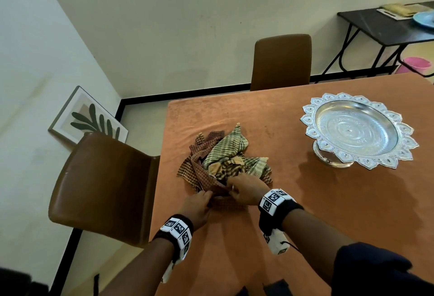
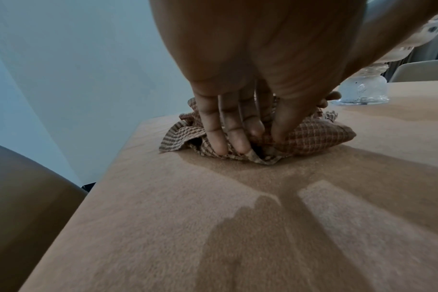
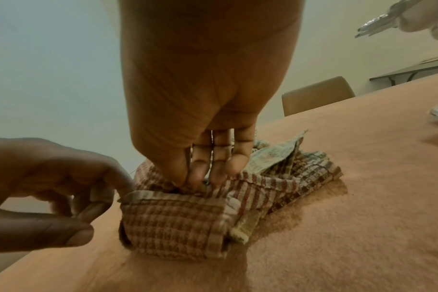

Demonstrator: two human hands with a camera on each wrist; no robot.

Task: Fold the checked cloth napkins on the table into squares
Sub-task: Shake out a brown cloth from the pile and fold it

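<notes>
A crumpled pile of checked napkins lies on the orange table, near its left edge. A green striped napkin sits on top, and a red-brown checked napkin is at the near side. Both hands are at the pile's near edge. My left hand pinches the red-brown napkin between thumb and fingers. My right hand pinches the same napkin's upper edge with its fingertips. In the right wrist view the left hand holds a hem strip, with the green napkin behind.
A silver pedestal tray stands to the right of the pile. One brown chair is at the table's left side, another at the far end. A black side table is at the back right.
</notes>
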